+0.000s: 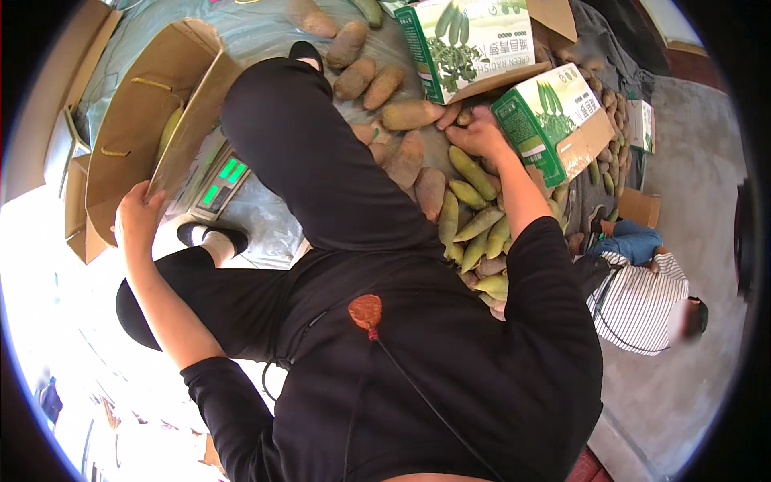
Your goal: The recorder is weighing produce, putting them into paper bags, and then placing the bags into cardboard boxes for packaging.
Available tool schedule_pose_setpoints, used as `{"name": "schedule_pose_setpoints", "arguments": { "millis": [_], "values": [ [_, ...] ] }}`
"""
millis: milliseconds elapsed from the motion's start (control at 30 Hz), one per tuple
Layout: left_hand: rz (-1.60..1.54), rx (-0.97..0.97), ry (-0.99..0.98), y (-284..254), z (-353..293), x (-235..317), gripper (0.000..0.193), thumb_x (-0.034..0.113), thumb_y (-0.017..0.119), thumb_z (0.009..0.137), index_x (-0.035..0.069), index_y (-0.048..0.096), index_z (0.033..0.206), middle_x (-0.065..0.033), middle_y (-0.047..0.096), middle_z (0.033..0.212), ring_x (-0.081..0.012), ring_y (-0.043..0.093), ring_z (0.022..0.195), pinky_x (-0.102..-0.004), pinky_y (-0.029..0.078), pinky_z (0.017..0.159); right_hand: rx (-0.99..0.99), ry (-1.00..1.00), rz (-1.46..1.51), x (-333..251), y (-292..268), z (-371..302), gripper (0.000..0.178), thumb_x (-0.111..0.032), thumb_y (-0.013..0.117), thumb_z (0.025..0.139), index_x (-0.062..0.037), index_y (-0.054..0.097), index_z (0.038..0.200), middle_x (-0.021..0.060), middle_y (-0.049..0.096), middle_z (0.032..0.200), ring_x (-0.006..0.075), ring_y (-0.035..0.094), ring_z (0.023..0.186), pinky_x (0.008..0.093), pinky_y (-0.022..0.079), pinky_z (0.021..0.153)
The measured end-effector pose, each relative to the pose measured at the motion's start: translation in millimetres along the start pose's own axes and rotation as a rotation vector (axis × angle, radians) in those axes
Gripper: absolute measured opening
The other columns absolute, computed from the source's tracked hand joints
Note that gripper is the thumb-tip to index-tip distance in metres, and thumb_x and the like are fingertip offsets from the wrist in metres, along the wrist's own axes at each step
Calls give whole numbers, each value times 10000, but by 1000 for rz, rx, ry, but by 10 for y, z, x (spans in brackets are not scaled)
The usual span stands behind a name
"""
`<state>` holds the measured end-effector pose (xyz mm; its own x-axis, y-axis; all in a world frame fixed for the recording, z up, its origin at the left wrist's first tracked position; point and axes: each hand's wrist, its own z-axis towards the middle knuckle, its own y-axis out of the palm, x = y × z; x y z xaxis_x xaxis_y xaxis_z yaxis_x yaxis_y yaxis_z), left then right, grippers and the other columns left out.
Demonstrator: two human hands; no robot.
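Note:
My left hand (138, 218) grips the near rim of an upright brown cardboard box (120, 173) with yellow cord handles. Inside the box, part of a green radish (169, 132) shows. Across to the right, my right hand (483, 135) reaches down among loose radishes, its fingers curled around a muddy brownish radish (464, 117) that they partly hide. Close to that hand lie a long tan radish (409, 115) and a green radish (472, 171). More green and brown radishes are heaped below my right forearm.
A scale (221, 186) with a lit green display sits beside the cardboard box. Two green-and-white printed cartons, a far carton (486, 40) and a near carton (554, 120), stand by my right hand. A person in a striped shirt (638, 305) is at the right, beside more radishes.

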<state>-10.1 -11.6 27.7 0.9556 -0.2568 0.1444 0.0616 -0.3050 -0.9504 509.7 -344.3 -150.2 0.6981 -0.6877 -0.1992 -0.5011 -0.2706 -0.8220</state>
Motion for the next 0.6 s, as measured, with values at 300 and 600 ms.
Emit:
{"name": "schedule_pose_setpoints", "arguments": {
  "millis": [300,600],
  "values": [
    [-12,-18,25,263,185,-60,344,227,648,747,48,639,1041,-165,666,855,-298,645,798,-374,479,719,-14,526,62,1071,838,-699,573,-248,715,710,-30,519,1203,209,573,1136,328,555,1053,377,438,911],
    [10,-3,11,337,187,-114,283,221,641,765,40,650,982,-141,668,807,-245,644,727,-346,476,673,-175,587,-22,907,885,-709,733,-263,689,752,-102,324,1367,186,380,1353,348,381,1237,412,372,1004]
  ]
}}
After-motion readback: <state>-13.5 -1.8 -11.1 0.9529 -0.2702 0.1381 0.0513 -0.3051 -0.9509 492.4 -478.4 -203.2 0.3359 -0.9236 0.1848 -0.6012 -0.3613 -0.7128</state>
